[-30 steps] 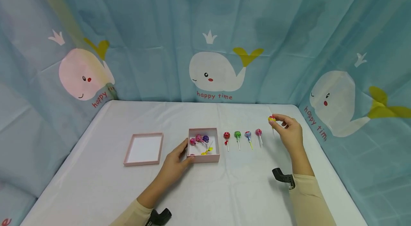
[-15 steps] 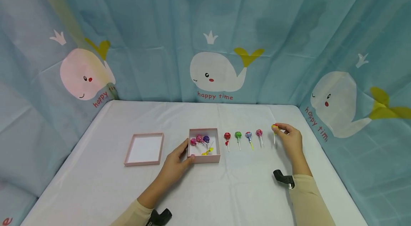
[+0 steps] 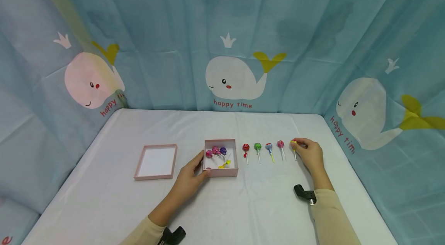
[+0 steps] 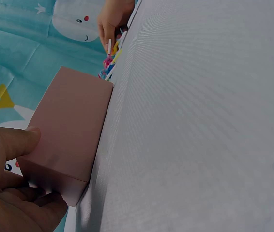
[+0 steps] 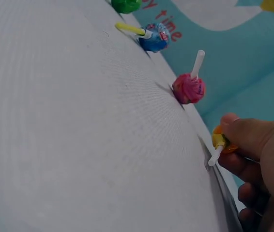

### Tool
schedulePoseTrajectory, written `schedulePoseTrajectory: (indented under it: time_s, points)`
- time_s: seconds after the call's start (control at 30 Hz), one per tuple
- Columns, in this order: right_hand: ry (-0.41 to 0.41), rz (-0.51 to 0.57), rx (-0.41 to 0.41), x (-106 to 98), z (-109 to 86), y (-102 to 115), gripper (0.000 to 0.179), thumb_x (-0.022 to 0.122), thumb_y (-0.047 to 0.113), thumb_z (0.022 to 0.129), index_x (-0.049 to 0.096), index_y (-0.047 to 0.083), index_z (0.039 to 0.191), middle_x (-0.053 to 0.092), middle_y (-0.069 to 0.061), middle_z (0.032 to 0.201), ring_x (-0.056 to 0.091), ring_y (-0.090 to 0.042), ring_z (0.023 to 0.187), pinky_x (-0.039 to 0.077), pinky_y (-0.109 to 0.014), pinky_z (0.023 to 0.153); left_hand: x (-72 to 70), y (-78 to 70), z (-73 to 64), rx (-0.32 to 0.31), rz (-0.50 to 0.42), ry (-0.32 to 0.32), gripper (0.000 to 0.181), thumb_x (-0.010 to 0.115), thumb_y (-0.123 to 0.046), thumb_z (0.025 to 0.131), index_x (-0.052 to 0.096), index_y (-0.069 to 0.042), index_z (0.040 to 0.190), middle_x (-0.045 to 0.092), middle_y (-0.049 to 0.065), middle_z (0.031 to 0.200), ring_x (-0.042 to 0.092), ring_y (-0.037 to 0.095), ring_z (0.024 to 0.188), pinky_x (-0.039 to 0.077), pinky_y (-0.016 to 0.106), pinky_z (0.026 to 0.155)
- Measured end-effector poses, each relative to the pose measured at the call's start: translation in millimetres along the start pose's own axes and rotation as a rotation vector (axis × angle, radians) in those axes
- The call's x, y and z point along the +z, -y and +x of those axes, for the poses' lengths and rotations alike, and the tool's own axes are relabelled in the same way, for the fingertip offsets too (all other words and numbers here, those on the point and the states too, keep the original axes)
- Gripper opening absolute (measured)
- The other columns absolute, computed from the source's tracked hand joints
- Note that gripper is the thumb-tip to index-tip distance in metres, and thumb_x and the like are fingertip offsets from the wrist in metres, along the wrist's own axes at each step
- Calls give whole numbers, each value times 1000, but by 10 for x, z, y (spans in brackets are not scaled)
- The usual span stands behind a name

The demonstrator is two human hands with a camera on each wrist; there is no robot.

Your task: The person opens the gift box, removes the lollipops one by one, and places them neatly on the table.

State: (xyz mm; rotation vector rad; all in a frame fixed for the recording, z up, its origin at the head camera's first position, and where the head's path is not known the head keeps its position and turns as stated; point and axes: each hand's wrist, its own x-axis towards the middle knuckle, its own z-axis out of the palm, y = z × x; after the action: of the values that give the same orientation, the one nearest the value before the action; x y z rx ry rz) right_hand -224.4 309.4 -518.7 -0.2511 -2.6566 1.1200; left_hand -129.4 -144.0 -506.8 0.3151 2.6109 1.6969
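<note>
My right hand point(image 3: 310, 153) pinches the wrapped head of a yellow lollipop point(image 5: 218, 141) between thumb and fingers, its white stick pointing toward me, at the right end of a row. Left of it lie a pink lollipop point(image 3: 280, 144), a blue one point(image 3: 269, 147) with a yellow stick, a green one point(image 3: 257, 147) and a red one point(image 3: 246, 147). My left hand point(image 3: 189, 175) grips the near left corner of a pink box point(image 4: 71, 125), thumb on its front wall. Inside the box are two pink lollipops point(image 3: 215, 150), a purple one point(image 3: 223, 151) and something with yellow wrapping point(image 3: 226, 162).
A pink-edged box lid point(image 3: 172, 162) with a white inside lies left of the box. White cloth point(image 3: 222, 206) covers the table. A blue curtain point(image 3: 167, 82) printed with whales encloses the back and sides.
My right hand has come down and toward me with the yellow lollipop, then slightly left, bringing it in line beside the pink one. My left hand and the box have stayed put.
</note>
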Motion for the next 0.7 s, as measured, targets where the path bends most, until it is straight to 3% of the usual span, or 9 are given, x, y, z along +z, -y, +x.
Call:
schedulePoseTrajectory:
  time_s: [0.27, 0.53, 0.7]
  points:
    - [-13, -44, -75, 14, 0, -15, 38, 77, 32, 94, 75, 4, 120, 72, -19, 116, 60, -32, 100, 46, -40, 82, -3, -12, -5, 0, -7, 4, 78, 75, -15, 95, 32, -8, 160, 33, 9, 166, 32, 27, 152, 35, 39, 120]
    - [-8, -46, -70, 28, -2, -30, 38, 78, 31, 94, 74, 5, 121, 71, -20, 118, 60, -36, 109, 48, -48, 89, 0, -9, -2, -13, 0, 7, 79, 75, -19, 95, 32, -9, 161, 32, 8, 166, 32, 26, 152, 34, 39, 121]
    - [-12, -54, -66, 30, 8, -35, 39, 78, 31, 93, 74, 5, 122, 71, -20, 121, 60, -34, 106, 48, -45, 87, -2, -5, -4, -5, -2, 7, 79, 75, -17, 95, 32, -8, 161, 32, 8, 166, 32, 27, 152, 35, 39, 120]
